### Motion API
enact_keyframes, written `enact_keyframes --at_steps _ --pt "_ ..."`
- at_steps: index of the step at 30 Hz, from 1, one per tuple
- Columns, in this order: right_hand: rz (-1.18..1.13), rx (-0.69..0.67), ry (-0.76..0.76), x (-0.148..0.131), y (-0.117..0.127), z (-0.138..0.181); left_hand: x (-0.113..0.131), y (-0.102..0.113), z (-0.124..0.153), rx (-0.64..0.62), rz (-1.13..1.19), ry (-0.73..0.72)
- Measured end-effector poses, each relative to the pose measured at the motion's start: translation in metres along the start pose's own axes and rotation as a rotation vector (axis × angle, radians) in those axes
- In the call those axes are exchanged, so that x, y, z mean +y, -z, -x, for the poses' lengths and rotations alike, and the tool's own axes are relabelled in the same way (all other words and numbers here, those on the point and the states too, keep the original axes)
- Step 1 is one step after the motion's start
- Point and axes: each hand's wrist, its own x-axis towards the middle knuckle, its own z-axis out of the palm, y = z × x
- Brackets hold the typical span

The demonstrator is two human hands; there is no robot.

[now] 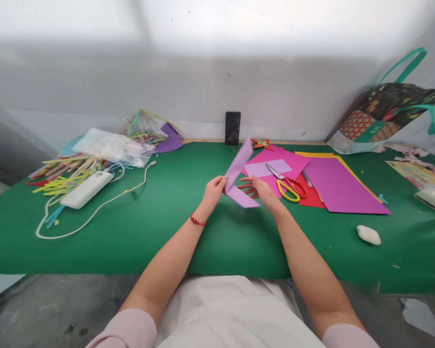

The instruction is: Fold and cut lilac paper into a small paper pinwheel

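My left hand [216, 187] pinches a creased sheet of light purple paper [240, 162] near its fold, above the green table. One half of the paper stands up, slightly blurred, and the other half slopes down to the right. Beside the open side of the paper is my right hand [260, 188], its fingers apart and pointing left; whether a fingertip touches the paper I cannot tell. Just beyond my right hand, scissors [289, 186] with yellow and red handles lie on a small lilac sheet [255, 168] and pink paper [297, 164].
Purple sheets [342, 186] lie right of the scissors, with a white oval case [369, 235] nearer me. A phone [232, 128] leans on the wall. Left are a white power bank [87, 189], its cable [105, 205] and paper strips. A patterned bag [379, 118] stands back right.
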Motion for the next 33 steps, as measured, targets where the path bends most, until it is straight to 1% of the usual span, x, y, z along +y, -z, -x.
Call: enact_keyframes --at_steps 2,4,6,7,9,11,13,16,19,22,25,27,31,33 --pt "-0.008 0.003 -0.056 0.001 0.003 -0.001 -0.002 0.003 -0.004 0.176 0.161 0.066" --pt "0.007 0.015 -0.11 0.001 0.005 -0.002 -0.002 0.006 -0.007 0.317 0.303 0.145" --pt "0.037 -0.01 -0.163 0.001 0.003 0.0 -0.001 0.007 -0.008 0.393 0.4 0.204" --pt "0.048 -0.042 -0.175 0.001 0.001 0.001 -0.001 0.007 -0.008 0.4 0.425 0.217" --pt "0.047 -0.121 -0.157 0.001 -0.004 0.003 -0.002 0.003 -0.005 0.355 0.428 0.22" --pt "0.023 -0.165 -0.113 0.002 -0.01 0.004 -0.004 -0.004 0.001 0.258 0.381 0.213" --pt "0.013 -0.147 -0.086 0.004 -0.015 0.003 -0.008 -0.012 0.006 0.17 0.316 0.197" --pt "0.018 -0.066 -0.062 0.01 -0.02 -0.002 -0.011 -0.019 0.013 0.145 0.238 0.175" --pt "-0.033 -0.017 -0.021 0.014 -0.022 -0.006 -0.009 -0.02 0.014 0.124 0.169 0.132" --pt "-0.096 -0.055 0.009 0.012 -0.019 -0.005 -0.007 -0.018 0.012 0.08 0.154 0.106" --pt "-0.129 -0.103 0.014 0.008 -0.017 -0.003 -0.008 -0.018 0.009 -0.009 0.178 0.181" --pt "-0.134 -0.06 0.011 0.008 -0.019 -0.002 -0.009 -0.018 0.009 -0.052 0.139 0.209" --pt "-0.082 0.097 0.071 0.014 -0.03 -0.003 -0.008 -0.022 0.013 -0.062 -0.07 0.154" --pt "-0.062 0.117 0.097 0.016 -0.035 -0.003 -0.007 -0.025 0.017 -0.082 -0.12 0.136"
